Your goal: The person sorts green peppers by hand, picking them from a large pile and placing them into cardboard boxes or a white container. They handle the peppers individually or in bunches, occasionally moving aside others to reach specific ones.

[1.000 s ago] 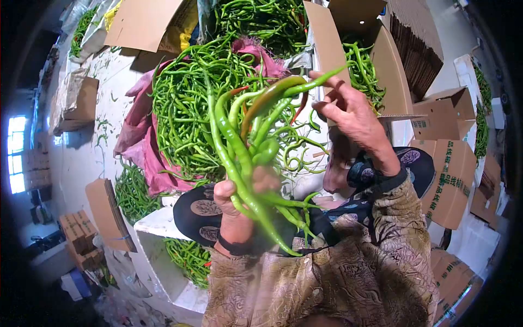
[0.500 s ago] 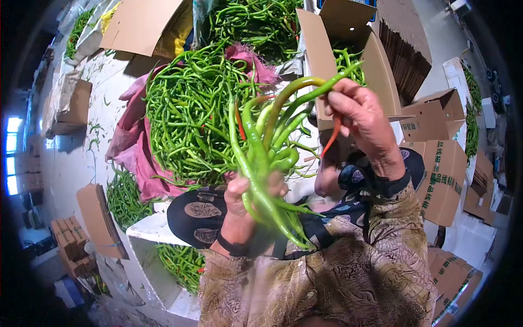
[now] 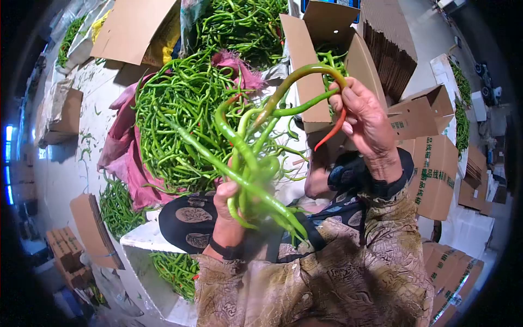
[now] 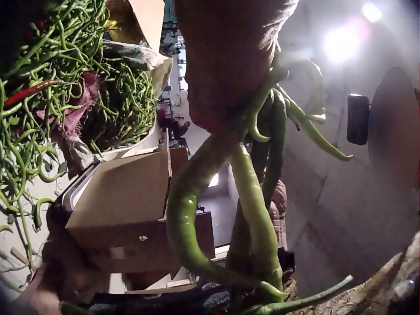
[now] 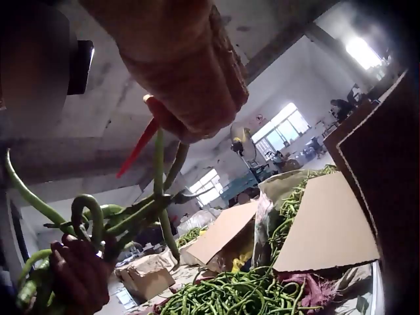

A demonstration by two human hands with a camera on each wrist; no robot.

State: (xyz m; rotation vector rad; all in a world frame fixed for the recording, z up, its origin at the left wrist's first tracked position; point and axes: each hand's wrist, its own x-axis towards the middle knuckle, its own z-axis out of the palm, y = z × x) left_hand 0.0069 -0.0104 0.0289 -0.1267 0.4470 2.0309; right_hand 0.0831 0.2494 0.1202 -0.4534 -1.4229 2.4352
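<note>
In the head view my left hand (image 3: 226, 204) grips a bunch of long green chili peppers (image 3: 248, 155) around their middle, in front of my body. One long pale-green pepper slants across the bunch, and their lower ends hang over my lap. My right hand (image 3: 368, 122), raised to the right, pinches the end of a long brownish-green pepper (image 3: 294, 76) that arches over from the bunch. A green pepper end and a red pepper (image 3: 333, 131) also come out from under its fingers. In the right wrist view the red pepper (image 5: 136, 149) dangles below the right hand.
A big pile of green peppers (image 3: 180, 131) lies on pink sacking (image 3: 117, 141) ahead. Beyond my right hand stands an open cardboard box (image 3: 302, 71) holding peppers. A white foam box (image 3: 139, 240) with peppers sits at my left knee. Flat cardboard (image 3: 387, 43) is stacked at the back right.
My right hand has closed from loosely spread fingers to a pinch, and a red pepper now hangs from it. The long pale-green pepper in my left hand has swung to a more slanting position.
</note>
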